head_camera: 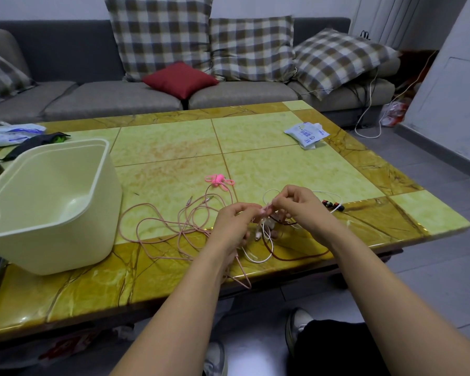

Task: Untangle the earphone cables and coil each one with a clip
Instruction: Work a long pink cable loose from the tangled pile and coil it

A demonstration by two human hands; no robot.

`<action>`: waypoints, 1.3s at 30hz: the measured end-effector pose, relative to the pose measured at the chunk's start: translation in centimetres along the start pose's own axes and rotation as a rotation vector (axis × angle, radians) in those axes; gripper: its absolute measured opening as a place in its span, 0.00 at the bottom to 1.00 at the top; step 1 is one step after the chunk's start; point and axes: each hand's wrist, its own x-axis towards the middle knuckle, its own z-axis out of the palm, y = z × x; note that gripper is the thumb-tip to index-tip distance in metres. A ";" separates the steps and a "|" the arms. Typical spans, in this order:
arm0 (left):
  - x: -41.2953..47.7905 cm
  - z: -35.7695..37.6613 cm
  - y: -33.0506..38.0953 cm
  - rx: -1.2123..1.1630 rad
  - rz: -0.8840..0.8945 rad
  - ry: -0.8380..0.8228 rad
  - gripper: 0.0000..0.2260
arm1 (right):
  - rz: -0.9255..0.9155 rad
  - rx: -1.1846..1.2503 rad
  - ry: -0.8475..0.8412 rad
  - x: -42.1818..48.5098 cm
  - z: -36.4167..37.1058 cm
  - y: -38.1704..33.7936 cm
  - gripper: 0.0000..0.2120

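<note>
A tangle of earphone cables lies near the table's front edge. The pink cable (158, 223) spreads in loose loops to the left. A white cable (258, 257) and a dark red cable (296, 256) loop under my hands. Both hands hover just above the tangle. My left hand (232, 226) pinches pink strands with curled fingers. My right hand (296, 206) pinches the knot (266, 210) where the cables meet, fingertips almost touching the left hand's. Pink clips (219, 181) lie in a small heap behind the cables.
A large cream plastic bin (52, 202) stands at the table's left. A white wet-wipe pack (307, 133) lies at the back right. Plastic bags and a dark cloth (25, 137) sit at the back left. Red and black earbuds (333, 204) lie right of my hands.
</note>
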 end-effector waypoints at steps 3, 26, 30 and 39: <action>-0.2 0.1 0.1 -0.021 0.008 -0.004 0.09 | 0.005 -0.008 0.023 0.0 -0.1 0.0 0.07; 0.0 0.2 -0.4 0.052 0.119 0.086 0.05 | -0.011 -0.193 -0.004 0.3 0.0 1.1 0.08; -0.3 0.4 -0.1 0.080 0.130 0.067 0.06 | -0.027 -0.233 0.030 0.6 0.1 1.3 0.08; -0.1 0.4 -0.7 0.160 0.185 0.115 0.02 | -0.088 -0.191 -0.014 0.6 0.2 1.1 0.07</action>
